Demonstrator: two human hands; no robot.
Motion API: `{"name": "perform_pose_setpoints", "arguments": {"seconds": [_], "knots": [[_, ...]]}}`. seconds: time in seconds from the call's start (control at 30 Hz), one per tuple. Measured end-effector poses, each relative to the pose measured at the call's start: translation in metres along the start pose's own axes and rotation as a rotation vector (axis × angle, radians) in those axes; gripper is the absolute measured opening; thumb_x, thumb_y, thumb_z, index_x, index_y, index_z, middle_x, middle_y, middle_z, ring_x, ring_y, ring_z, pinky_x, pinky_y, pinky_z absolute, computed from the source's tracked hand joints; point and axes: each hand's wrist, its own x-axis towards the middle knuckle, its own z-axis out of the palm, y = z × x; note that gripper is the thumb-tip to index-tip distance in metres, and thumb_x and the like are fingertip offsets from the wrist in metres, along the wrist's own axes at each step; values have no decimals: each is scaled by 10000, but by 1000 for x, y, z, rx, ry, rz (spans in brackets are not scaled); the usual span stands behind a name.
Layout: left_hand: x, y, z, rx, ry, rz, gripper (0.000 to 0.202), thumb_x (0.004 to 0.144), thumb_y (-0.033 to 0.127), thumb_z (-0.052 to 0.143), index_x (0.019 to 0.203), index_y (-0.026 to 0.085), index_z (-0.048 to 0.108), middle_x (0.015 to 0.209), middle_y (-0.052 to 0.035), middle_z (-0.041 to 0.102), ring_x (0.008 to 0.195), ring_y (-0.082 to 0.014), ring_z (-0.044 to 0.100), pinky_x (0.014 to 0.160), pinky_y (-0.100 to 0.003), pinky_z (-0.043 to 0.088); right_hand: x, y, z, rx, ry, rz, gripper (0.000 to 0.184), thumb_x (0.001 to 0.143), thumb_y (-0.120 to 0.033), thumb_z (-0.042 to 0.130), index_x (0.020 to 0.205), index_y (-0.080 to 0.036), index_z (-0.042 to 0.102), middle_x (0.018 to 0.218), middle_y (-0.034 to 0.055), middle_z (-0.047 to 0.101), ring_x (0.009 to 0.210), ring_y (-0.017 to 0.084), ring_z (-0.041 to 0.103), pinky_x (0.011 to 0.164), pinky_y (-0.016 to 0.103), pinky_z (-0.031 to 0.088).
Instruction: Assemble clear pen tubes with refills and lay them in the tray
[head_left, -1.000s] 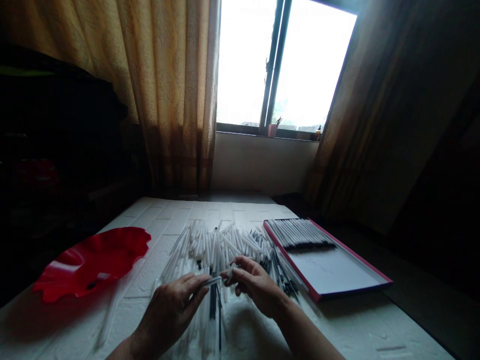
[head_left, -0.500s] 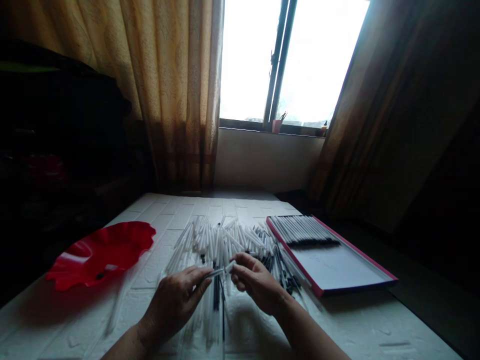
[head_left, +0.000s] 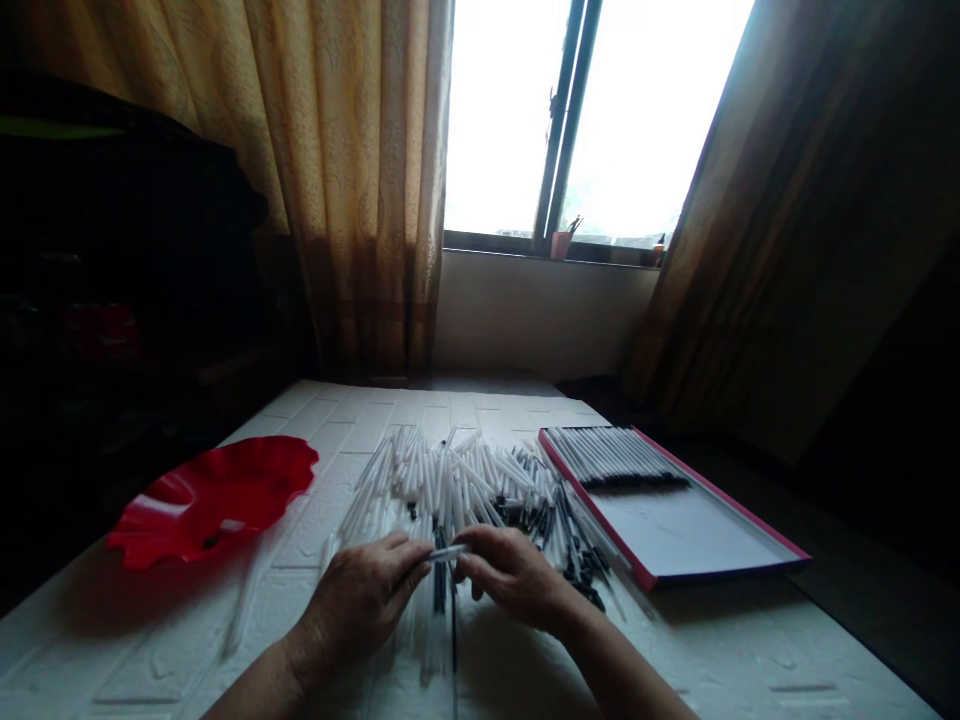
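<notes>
Between my two hands is a slim, pale pen, lying nearly level. My left hand pinches its left end between thumb and fingers. At the other end, my right hand closes thumb and fingertips on it; the fingers cover that tip. Just beyond them spreads a heap of white, see-through pen barrels. Thin dark refills lie under and behind the pen, pointing toward me. Small black pen parts are scattered right of my right hand.
On the right lies a shallow pink-edged box lid with a row of black-tipped pens along its far part. A red wavy-rimmed bowl stands at left, a small piece inside. All rest on a white brick-patterned table.
The white piece that tilted upward at my right fingertips now lies in line with the piece from my left hand. My hands are slightly lower, and the view has shifted a little.
</notes>
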Motion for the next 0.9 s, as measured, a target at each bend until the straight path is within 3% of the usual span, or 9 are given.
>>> {"name": "perform_pose_setpoints", "arguments": {"seconds": [0.27, 0.47, 0.9], "knots": [[-1, -2, 4, 74, -61, 52, 244, 958, 243, 448, 951, 247, 692, 782, -13, 702, 695, -198, 724, 577, -237, 511, -3, 3, -5, -222, -117, -21, 299, 878, -417, 583, 795, -151, 691, 561, -43, 542, 459, 75, 400, 465, 189, 327], [-1, -1, 8, 95, -72, 51, 251, 956, 239, 437, 886, 235, 678, 763, -16, 702, 673, -201, 720, 554, -238, 493, -3, 10, -3, -227, -111, -18, 329, 875, -448, 573, 826, -144, 687, 583, -35, 536, 525, 96, 462, 495, 189, 358], [-3, 5, 5, 67, -109, 28, 244, 950, 224, 443, 884, 240, 678, 788, -5, 716, 709, -197, 730, 591, -246, 511, -3, 15, -1, -162, -124, 9, 371, 861, -497, 584, 817, -143, 686, 564, -41, 529, 492, 86, 435, 461, 188, 328]]}}
